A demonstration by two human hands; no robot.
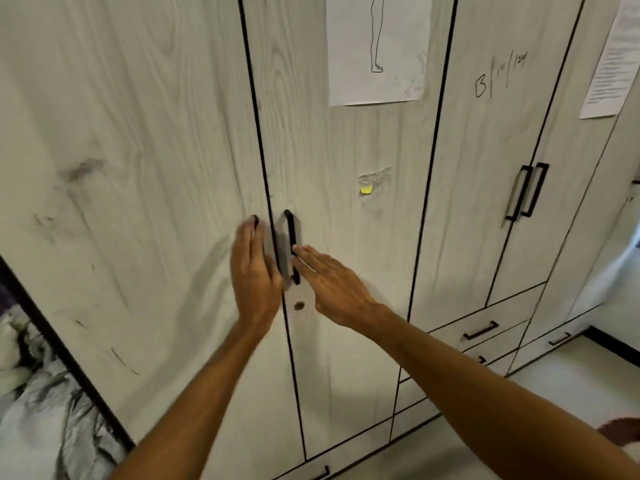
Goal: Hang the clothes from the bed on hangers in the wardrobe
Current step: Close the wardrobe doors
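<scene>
Pale wood-grain wardrobe point(138, 168) fills my view, doors closed and scuffed, with black seams. My left grip point(254, 268) lies over the left handle point(255, 220); it is too blurred for me to tell whether the fingers curl round it. My right grip point(332, 289) is flat, fingers straight, tips touching the right handle point(291, 233). A paper sheet point(377, 64) is taped above; drawers point(485, 323) and pale floor point(571, 382) sit right, the bed point(34, 393) lower left

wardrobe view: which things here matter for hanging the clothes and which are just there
For the job: wardrobe, left handle, right handle, left hand, right hand.
Just there: drawing sheet, yellow scrap, printed sheet, far door handles, drawers.
</scene>
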